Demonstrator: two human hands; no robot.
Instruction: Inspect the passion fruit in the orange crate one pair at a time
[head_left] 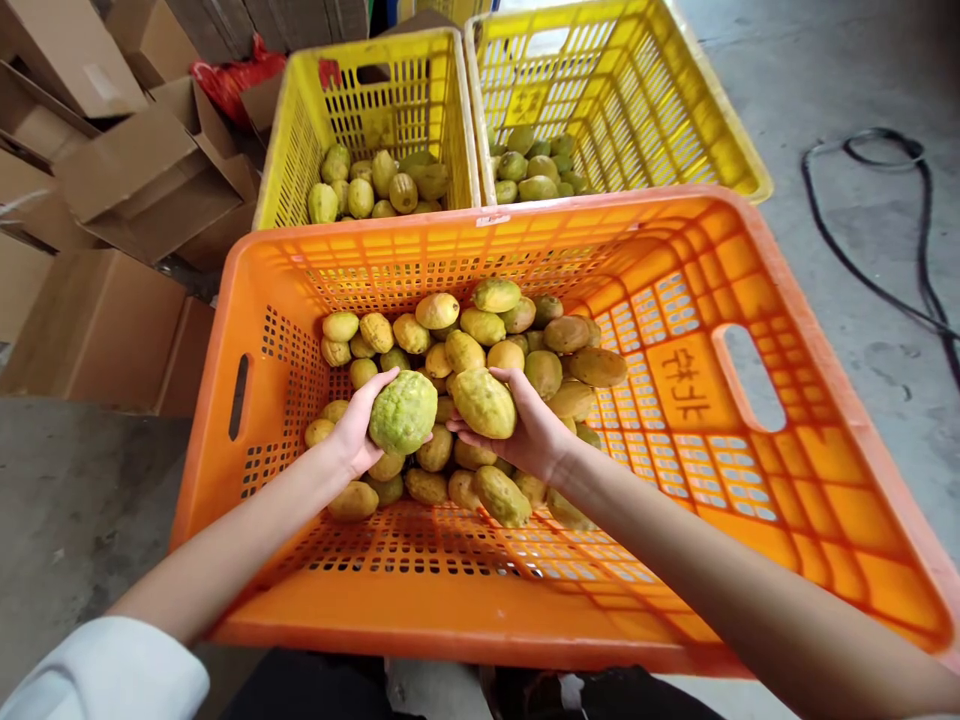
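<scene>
My left hand [361,430] is closed around a bumpy green fruit [403,412], roundish and rough-skinned. Beside it, my right hand [529,425] grips a yellow-green oval fruit [484,403] with lengthwise ridges. A narrow gap separates the two fruits. Both hands are inside a large orange plastic crate [480,610], above a heap of similar yellow and green fruits [504,497]. The exact kind of fruit is not certain from this view. My palms and some fingers are partly hidden behind what they hold.
Behind the orange crate stand a yellow crate [289,140] and a second yellow crate [675,110], both with fruits at the bottom. Cardboard boxes [112,310] pile up at left, with a red mesh bag [240,80] near them. A black cable [926,200] lies on the floor at right.
</scene>
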